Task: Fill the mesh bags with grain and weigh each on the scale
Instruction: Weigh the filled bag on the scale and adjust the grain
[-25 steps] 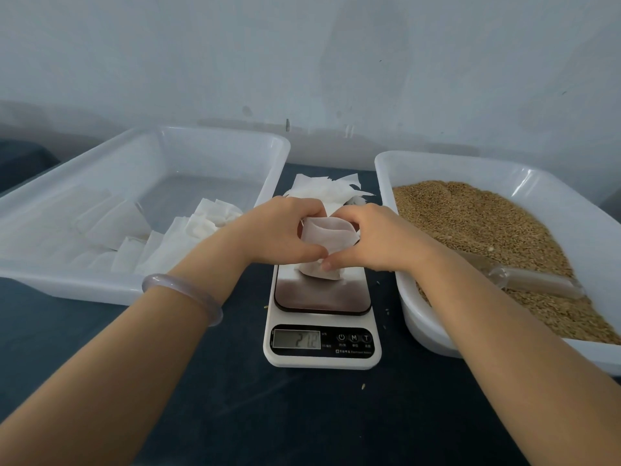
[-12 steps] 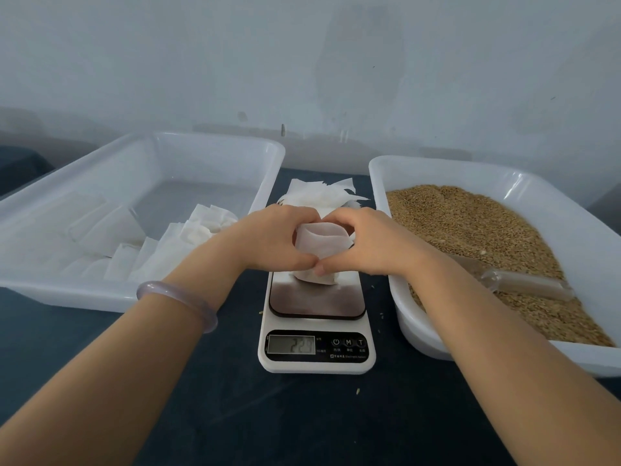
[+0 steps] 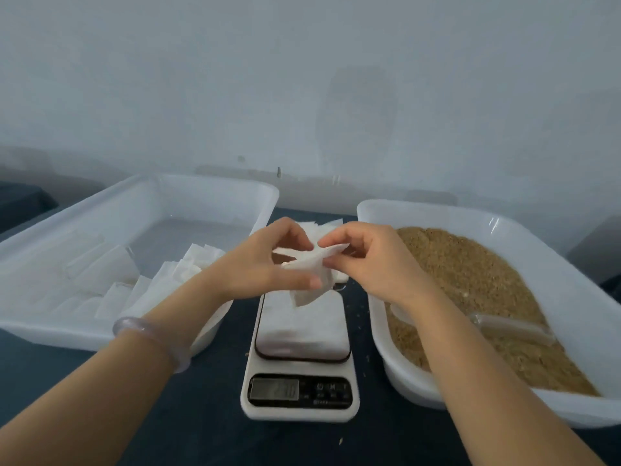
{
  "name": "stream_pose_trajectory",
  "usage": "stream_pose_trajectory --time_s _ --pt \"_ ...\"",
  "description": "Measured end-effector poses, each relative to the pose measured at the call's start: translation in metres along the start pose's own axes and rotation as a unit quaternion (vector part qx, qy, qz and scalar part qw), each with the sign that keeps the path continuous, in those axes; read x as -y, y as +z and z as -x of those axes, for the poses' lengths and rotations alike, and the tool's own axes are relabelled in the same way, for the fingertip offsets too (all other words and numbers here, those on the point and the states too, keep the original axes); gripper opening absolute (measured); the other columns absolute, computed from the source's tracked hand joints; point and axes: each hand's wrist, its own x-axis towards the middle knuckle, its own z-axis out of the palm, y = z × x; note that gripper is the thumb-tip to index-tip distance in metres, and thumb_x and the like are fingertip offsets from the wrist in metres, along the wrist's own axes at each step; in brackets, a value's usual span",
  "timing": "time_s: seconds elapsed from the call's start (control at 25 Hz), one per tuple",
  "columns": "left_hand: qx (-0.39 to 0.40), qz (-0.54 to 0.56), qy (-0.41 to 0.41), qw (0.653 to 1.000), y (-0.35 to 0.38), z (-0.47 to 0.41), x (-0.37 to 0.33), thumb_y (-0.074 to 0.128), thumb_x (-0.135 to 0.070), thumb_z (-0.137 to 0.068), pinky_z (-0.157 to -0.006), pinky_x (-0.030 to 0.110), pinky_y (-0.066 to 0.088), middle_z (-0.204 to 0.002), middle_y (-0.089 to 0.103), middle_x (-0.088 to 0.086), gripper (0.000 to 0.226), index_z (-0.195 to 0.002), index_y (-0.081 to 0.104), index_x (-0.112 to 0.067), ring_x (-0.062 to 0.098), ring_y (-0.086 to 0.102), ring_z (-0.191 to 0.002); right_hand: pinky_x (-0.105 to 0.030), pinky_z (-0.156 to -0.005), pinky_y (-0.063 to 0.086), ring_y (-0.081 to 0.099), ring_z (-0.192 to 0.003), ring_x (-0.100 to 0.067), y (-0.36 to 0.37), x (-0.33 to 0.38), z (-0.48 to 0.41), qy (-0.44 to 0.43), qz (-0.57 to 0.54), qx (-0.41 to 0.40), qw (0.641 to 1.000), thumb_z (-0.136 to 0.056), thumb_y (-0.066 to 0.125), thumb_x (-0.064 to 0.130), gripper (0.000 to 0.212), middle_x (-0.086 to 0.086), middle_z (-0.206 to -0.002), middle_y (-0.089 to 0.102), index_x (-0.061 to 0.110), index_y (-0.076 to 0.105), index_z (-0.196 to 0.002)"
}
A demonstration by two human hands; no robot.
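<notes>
A white mesh bag hangs in the air above the far end of the white kitchen scale. My left hand pinches its left side and my right hand pinches its upper right edge. The bag's lower corner points down toward the scale's dark platform. The scale's display is lit but blurred. Brown grain fills the white tub on the right, with a clear scoop lying in it.
A white tub on the left holds several white bags. More flat white bags lie behind my hands between the tubs. Loose grains dot the dark tabletop. A pale wall stands close behind.
Both hands have lifted the bag off the scale platform and drawn slightly apart, stretching its top. The camera has tilted, so the scale now sits lower in view.
</notes>
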Motion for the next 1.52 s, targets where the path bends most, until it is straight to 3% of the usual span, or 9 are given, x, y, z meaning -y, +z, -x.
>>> stream_pose_trajectory --time_s 0.16,0.4,0.56,0.88,1.08,1.16,1.2,1.32,1.52 --pt "0.116 0.131 0.033 0.984 0.024 0.006 -0.016 0.082 -0.016 -0.057 -0.081 0.025 0.052 -0.114 0.062 0.0 0.076 -0.124 0.048 -0.022 0.012 0.062 -0.105 -0.02 -0.065 0.053 0.069 -0.073 -0.01 -0.015 0.01 0.005 -0.041 -0.153 -0.034 0.987 -0.081 0.069 0.003 0.024 0.004 -0.083 0.074 0.024 0.071 -0.092" --pt "0.095 0.158 -0.001 0.983 0.069 0.018 -0.013 0.069 -0.01 -0.073 -0.058 0.026 0.049 -0.075 0.061 0.003 0.024 -0.096 0.062 -0.013 0.016 0.057 -0.065 -0.024 -0.06 0.048 0.065 -0.064 -0.011 -0.021 -0.004 0.029 -0.006 -0.103 -0.037 0.994 -0.083 0.067 0.003 0.032 0.002 -0.079 0.073 0.029 0.059 -0.101" --pt "0.092 0.182 -0.057 0.977 0.078 0.023 -0.017 0.067 -0.009 -0.072 -0.04 0.018 0.029 -0.059 0.047 -0.001 0.016 -0.064 0.061 -0.022 0.009 0.036 -0.044 -0.015 -0.069 0.047 0.059 -0.089 0.001 -0.032 -0.002 0.052 -0.053 0.029 0.002 0.998 -0.073 0.076 0.014 0.044 0.022 -0.111 0.06 0.045 0.05 -0.091" --pt "0.142 0.047 -0.062 0.987 0.071 0.023 -0.026 0.074 -0.01 -0.077 -0.048 0.019 0.04 -0.06 0.055 -0.01 0.018 -0.077 0.06 -0.022 0.006 0.048 -0.05 -0.016 -0.094 0.028 0.035 -0.119 0.016 -0.066 0.007 0.072 -0.025 0.187 0.046 0.981 -0.074 0.07 0.04 0.013 0.038 -0.126 0.042 0.039 0.057 -0.073" --pt "0.1 -0.051 0.029 0.993 0.078 0.01 -0.049 0.074 -0.021 -0.07 -0.05 0.012 0.036 -0.06 0.053 -0.01 0.02 -0.079 0.061 -0.01 -0.001 0.045 -0.051 -0.028 -0.092 0.049 0.054 -0.117 -0.005 -0.098 0.007 0.078 -0.048 -0.013 0.044 0.998 -0.075 0.068 0.03 0.015 0.017 -0.125 0.058 0.034 0.065 -0.089" --pt "0.075 -0.027 0.013 0.997 0.083 0.0 -0.055 0.074 -0.02 -0.07 -0.046 0.014 0.038 -0.057 0.051 -0.007 0.021 -0.079 0.06 -0.007 0.003 0.046 -0.047 -0.032 -0.095 0.049 0.057 -0.114 -0.008 -0.12 -0.014 0.077 0.029 -0.041 -0.016 0.999 -0.082 0.061 0.012 0.027 0.012 -0.12 0.062 0.029 0.064 -0.103" --pt "0.063 -0.018 -0.001 0.998 0.088 -0.004 -0.056 0.075 -0.017 -0.071 -0.046 0.016 0.04 -0.056 0.052 -0.006 0.018 -0.079 0.06 -0.01 0.005 0.048 -0.045 -0.029 -0.097 0.046 0.056 -0.115 -0.006 -0.128 -0.028 0.077 0.106 0.051 -0.032 0.993 -0.085 0.058 0.008 0.031 0.014 -0.12 0.061 0.029 0.062 -0.108" --pt "0.01 0.021 -0.044 0.999 0.103 -0.012 -0.052 0.074 -0.01 -0.074 -0.049 0.021 0.045 -0.061 0.057 -0.002 0.022 -0.085 0.058 -0.02 0.008 0.052 -0.047 -0.024 -0.088 0.047 0.055 -0.111 -0.013 -0.134 -0.071 0.078 0.306 0.315 0.078 0.895 -0.088 0.061 0.014 0.033 0.005 -0.126 0.056 0.024 0.056 -0.118" --pt "-0.016 0.104 -0.067 0.992 0.113 -0.019 -0.05 0.078 -0.006 -0.071 -0.046 0.013 0.044 -0.068 0.057 -0.001 0.032 -0.089 0.058 -0.023 0.0 0.052 -0.044 -0.036 -0.095 0.046 0.056 -0.101 -0.012 -0.134 -0.085 0.082 0.321 0.323 0.075 0.887 -0.078 0.074 0.017 0.026 0.009 -0.11 0.061 0.036 0.057 -0.086"
